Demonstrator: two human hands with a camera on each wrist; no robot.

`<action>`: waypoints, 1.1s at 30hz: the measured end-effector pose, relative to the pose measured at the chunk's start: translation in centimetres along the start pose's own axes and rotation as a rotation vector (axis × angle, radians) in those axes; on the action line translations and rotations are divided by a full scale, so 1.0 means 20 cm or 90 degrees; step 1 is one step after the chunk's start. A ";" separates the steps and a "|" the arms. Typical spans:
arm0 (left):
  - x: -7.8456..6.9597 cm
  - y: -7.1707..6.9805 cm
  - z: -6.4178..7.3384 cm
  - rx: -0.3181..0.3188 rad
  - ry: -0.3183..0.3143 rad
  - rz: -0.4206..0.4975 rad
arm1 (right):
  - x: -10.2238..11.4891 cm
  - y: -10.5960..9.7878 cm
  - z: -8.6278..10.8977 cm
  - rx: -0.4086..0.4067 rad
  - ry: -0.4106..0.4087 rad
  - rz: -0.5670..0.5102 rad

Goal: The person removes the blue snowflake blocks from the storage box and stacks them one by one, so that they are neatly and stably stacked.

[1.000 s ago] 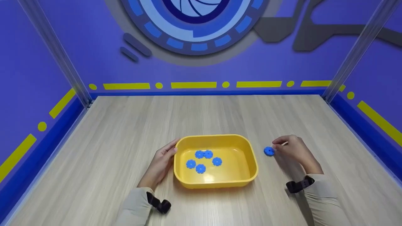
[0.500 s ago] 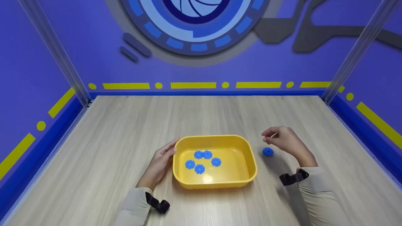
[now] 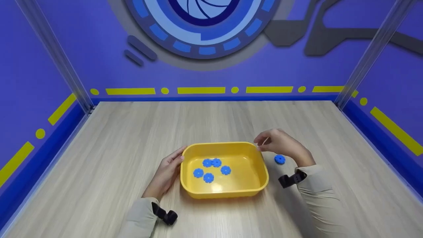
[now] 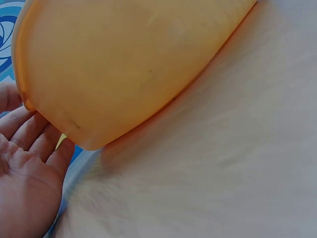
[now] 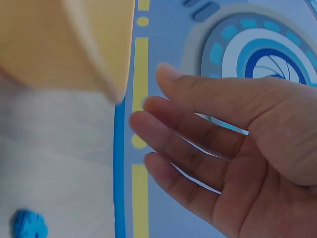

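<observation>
A yellow plastic tub (image 3: 228,194) stands on the wooden table with several blue notched discs (image 3: 225,170) lying flat on its bottom, two of them edge to edge. My left hand (image 3: 167,172) grips the tub's left side, thumb at the rim and fingers against the outer wall (image 4: 129,74). At the tub's back right corner hovers my right hand (image 3: 281,145). Its fingers are loosely bent and hold nothing in the right wrist view, a little apart from the rim. One more blue disc (image 3: 280,159) lies on the table right of the tub, below that hand.
The pale wood table (image 3: 132,132) ends at a blue-purple printed back wall (image 3: 205,79) with yellow dashes. Side panels rise to the left and right. Each wrist wears a black strapped camera (image 3: 292,178).
My right hand has left the loose disc, rising and moving left to the tub's back right corner. The disc stays on the table. The left hand keeps its hold on the tub.
</observation>
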State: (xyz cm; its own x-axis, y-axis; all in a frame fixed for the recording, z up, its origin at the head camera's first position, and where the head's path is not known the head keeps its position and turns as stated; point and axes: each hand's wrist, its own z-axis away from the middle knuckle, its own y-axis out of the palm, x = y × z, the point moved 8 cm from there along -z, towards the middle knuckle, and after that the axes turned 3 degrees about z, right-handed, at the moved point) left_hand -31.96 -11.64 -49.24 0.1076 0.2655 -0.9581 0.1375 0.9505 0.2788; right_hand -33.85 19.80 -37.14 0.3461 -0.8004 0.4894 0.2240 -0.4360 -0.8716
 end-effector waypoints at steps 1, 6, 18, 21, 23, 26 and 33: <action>0.00 0.00 0.00 0.000 0.000 0.000 | 0.02 0.01 -0.01 0.009 0.003 0.005; 0.00 0.00 0.00 0.000 0.003 0.003 | 0.11 0.08 -0.07 0.061 0.000 0.024; -0.01 0.01 0.00 0.002 0.007 0.014 | 0.24 0.25 -0.17 0.159 -0.037 0.064; 0.00 0.00 0.00 0.005 0.003 0.014 | 0.26 0.29 -0.19 0.181 -0.033 0.072; 0.00 0.01 0.00 0.004 -0.001 0.017 | 0.27 0.32 -0.21 0.200 -0.026 0.081; 0.00 0.00 0.00 0.004 -0.002 0.010 | 0.27 0.37 -0.22 0.225 -0.012 0.091; 0.00 0.00 0.00 0.001 -0.003 -0.004 | 0.27 0.45 -0.24 0.250 0.025 0.079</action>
State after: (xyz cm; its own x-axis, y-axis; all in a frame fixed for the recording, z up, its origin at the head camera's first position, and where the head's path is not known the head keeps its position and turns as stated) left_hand -31.96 -11.62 -49.15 0.1116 0.2593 -0.9593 0.1398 0.9517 0.2735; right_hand -34.26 9.55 -42.55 0.3596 -0.8551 0.3735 0.5166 -0.1509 -0.8428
